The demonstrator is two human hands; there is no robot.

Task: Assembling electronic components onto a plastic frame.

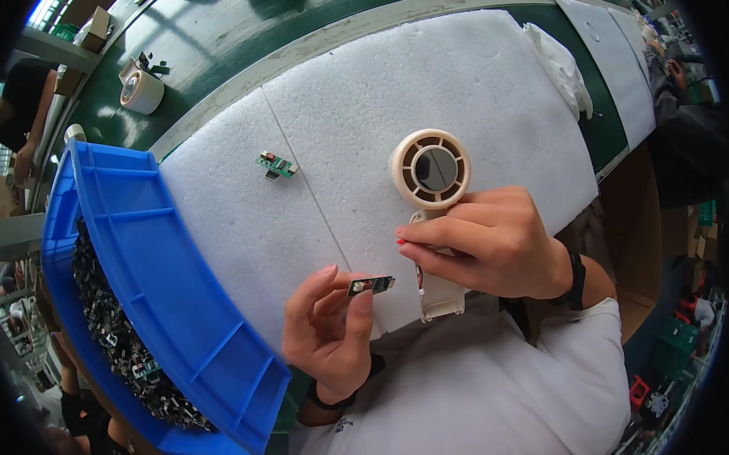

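Note:
My left hand point(330, 333) pinches a small circuit board point(371, 285) between thumb and fingers, above the near edge of the foam sheet. My right hand point(494, 241) is closed round the handle of a cream handheld fan point(430, 170), whose round grille faces up. A small red piece point(400, 242), perhaps a wire end or plug, shows at its thumb and index fingertips. Below the hand, the opened handle shell point(441, 300) shows thin wires along its left side. The board and the fan are apart. A second green circuit board point(277, 164) lies on the foam to the left.
White foam sheeting point(345, 105) covers the green table point(219, 26). A blue bin point(177, 244) on the left holds many small dark parts point(124, 339). Another fan head point(143, 92) stands at the far left. A white bag point(560, 69) lies far right. Other people work nearby.

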